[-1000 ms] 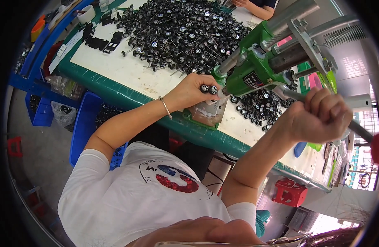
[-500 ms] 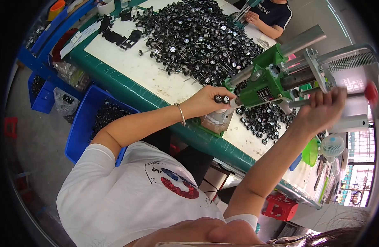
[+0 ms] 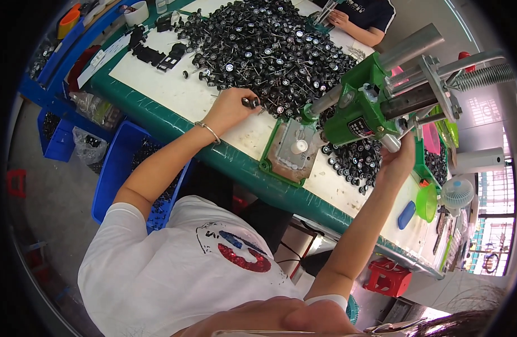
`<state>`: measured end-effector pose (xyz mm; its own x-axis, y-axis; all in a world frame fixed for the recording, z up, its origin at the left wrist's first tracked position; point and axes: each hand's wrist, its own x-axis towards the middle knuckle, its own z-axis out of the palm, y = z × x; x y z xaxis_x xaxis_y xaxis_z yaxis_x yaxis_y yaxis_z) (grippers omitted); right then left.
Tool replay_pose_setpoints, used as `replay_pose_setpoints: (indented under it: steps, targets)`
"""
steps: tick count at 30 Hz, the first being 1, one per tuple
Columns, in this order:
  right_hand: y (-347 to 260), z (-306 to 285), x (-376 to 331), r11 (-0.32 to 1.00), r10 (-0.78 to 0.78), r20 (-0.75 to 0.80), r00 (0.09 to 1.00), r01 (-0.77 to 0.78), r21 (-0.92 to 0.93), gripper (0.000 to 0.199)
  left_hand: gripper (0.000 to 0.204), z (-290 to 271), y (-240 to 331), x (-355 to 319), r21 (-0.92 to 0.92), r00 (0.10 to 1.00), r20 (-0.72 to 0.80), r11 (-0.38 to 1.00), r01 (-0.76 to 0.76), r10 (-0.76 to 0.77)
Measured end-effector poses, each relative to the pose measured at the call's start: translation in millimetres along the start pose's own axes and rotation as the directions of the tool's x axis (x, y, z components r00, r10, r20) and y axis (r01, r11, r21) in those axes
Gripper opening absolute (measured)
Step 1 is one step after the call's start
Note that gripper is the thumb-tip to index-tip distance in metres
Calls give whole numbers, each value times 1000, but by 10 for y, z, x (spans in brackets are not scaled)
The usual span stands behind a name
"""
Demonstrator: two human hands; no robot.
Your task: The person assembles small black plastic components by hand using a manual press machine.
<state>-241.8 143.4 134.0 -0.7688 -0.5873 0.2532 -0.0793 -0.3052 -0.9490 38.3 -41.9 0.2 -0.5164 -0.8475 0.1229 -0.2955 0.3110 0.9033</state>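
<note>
Left hand (image 3: 231, 106) pinched small black wheel-and-axle piece (image 3: 250, 103) at edge of wheel pile (image 3: 264, 50) on worktop (image 3: 174, 92). Right hand (image 3: 397, 160) gripped lever beneath green hand press (image 3: 359, 109); grip closed.

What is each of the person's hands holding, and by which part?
The left hand pinches a small black wheel piece at its fingertips, beside the wheel pile. The right hand reaches up under the green press; its grip there is hidden.
</note>
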Motion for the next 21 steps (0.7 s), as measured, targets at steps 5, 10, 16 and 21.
replay_pose_setpoints:
  steps: [5, 10, 16, 21]
  targets:
    - [520, -271, -393, 948, 191, 55, 980, -170, -268, 21, 18, 122, 56, -2, 448, 961, -83, 872, -200, 263]
    - [947, -471, -670, 689, 48, 240, 970, 142, -711, 18, 14, 154, 75, -9, 522, 968, -51, 833, -185, 247]
    - [878, -201, -876, 269, -10, 405, 914, 392, -880, 19, 19, -24, -153, -23, 438, 933, -108, 859, -266, 344]
    - [838, -244, -853, 345, 52, 409, 911, 368, -864, 15, 23, -171, 226, -142, -264, 970, -26, 938, 225, -240]
